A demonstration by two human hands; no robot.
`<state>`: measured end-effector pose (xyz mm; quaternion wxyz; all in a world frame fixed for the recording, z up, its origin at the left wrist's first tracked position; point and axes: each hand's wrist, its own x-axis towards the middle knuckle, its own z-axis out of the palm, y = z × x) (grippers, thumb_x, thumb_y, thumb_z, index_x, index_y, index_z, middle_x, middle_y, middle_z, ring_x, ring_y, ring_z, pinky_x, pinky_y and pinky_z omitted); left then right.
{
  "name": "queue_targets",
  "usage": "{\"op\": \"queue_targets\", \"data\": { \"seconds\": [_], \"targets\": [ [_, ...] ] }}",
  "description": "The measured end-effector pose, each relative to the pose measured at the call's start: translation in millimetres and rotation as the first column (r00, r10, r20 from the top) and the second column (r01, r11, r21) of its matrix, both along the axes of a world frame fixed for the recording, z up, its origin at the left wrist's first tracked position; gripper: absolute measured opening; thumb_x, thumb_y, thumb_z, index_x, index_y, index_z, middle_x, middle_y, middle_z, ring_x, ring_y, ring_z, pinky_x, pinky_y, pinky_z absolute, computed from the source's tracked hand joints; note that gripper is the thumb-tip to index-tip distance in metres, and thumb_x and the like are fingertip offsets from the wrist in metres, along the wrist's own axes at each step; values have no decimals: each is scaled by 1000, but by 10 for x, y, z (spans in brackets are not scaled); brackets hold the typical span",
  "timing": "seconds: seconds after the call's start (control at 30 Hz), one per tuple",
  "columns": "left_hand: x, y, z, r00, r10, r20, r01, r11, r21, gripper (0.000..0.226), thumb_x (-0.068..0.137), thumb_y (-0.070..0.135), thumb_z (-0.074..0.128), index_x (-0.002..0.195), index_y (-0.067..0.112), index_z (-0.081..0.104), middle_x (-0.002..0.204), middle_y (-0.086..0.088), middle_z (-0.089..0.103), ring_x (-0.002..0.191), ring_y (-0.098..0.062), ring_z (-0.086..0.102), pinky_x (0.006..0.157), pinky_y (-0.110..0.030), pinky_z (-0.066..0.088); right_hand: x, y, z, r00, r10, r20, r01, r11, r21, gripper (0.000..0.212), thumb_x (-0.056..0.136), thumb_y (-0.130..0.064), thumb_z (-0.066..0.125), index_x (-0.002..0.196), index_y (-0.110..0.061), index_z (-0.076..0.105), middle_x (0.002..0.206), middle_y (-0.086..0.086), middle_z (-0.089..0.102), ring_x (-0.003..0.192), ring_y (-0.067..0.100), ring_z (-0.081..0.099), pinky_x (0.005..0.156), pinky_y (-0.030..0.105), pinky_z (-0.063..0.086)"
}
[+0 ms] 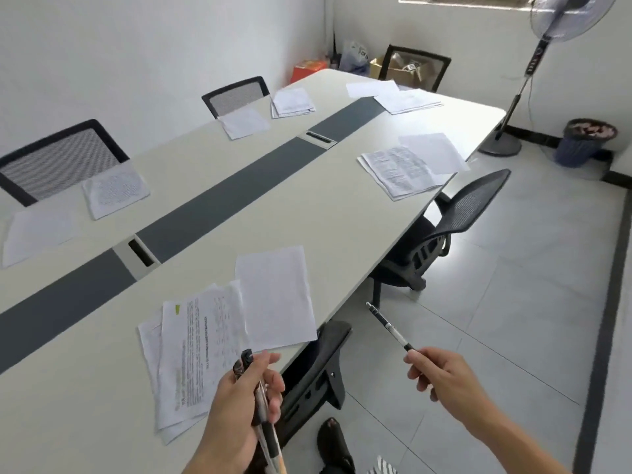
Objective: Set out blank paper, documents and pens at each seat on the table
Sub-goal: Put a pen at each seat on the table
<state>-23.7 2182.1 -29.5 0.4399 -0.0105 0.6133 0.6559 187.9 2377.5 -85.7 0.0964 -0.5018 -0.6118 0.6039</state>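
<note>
Count of items visible in the head view:

- Table [307,213]: one, with two cable slots in its dark centre strip.
- Chairs: five. Two stand along the far side, one at the far end, two along the near side.
- Paper sets on the table: five, each consisting of a blank sheet [275,297] beside a printed document stack [196,354].
- Pens: one single pen [390,326] in the right hand [444,378]; a bundle of pens [260,398] in the left hand [239,415], at least three, exact number not discernible.
- Hands: two.
- Standing fan [543,39]: one.
- Waste bin [584,142]: one.
</note>
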Motion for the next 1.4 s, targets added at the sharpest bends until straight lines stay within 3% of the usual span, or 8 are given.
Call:
{"op": "queue_targets", "data": {
  "seconds": [0.33,0.53,0.77,0.97,1.07,1.17,1.3,1.4],
  "targets": [
    [-760,873,90,1000,27,6,-27,999,20,34,92,32,57,73,4,58,57,-17,53,42,-23,45,43,-28,38,-1249,1066,-430,974,106,202,-126,988,88,35,95,-33,57,77,-4,66,60,0,52,56,16,46,54,30,35],
    [-966,811,32,969,235,-69,-239,969,-62,43,92,34,54,61,5,52,51,-16,49,43,-23,44,43,-29,40,-2134,1497,-761,904,201,378,-296,930,215,41,97,-34,48,64,-11,50,52,-1,42,47,19,40,48,27,28],
    [-966,719,12,869,489,-75,-494,854,-162,50,89,42,51,51,9,47,46,-10,42,40,-22,42,43,-28,36,-2702,1791,-1222,710,281,645,-537,809,239,24,93,-34,49,110,-21,58,106,4,66,100,28,62,75,33,44],
    [-931,770,-18,834,548,-59,-548,813,-197,47,80,49,55,56,11,42,48,-6,39,43,-21,41,49,-31,32,-2820,1868,-1284,602,353,716,-665,718,205,25,90,-39,52,106,-20,56,104,3,66,95,26,61,73,32,41],
    [-976,911,17,852,523,-36,-520,833,-189,50,80,49,56,50,12,42,48,-6,39,43,-21,40,48,-29,31,-2755,1907,-1243,595,391,702,-672,722,167,33,89,-47,55,112,-23,55,110,-1,65,99,22,61,78,33,46],
    [-1063,1069,46,879,477,-25,-473,864,-171,53,86,45,57,47,13,39,50,-5,34,43,-18,34,47,-27,27,-2652,1886,-1033,686,414,598,-622,760,188,34,90,-48,57,114,-25,57,105,-7,64,97,17,60,78,33,48],
    [-1163,1323,45,937,348,-22,-348,928,-130,47,79,45,62,52,13,42,46,-1,29,39,-13,23,39,-23,19,-2355,1670,-517,869,428,249,-465,878,112,17,88,-38,65,96,-23,67,82,-3,68,74,16,64,57,29,50],
    [-1184,1588,-2,969,241,-61,-247,963,-109,42,84,39,66,58,12,47,45,-2,32,37,-13,23,38,-21,20,-2033,1416,-79,906,420,52,-422,905,43,9,89,-31,67,89,-23,70,79,2,73,70,13,67,55,23,49]
  ]
}}
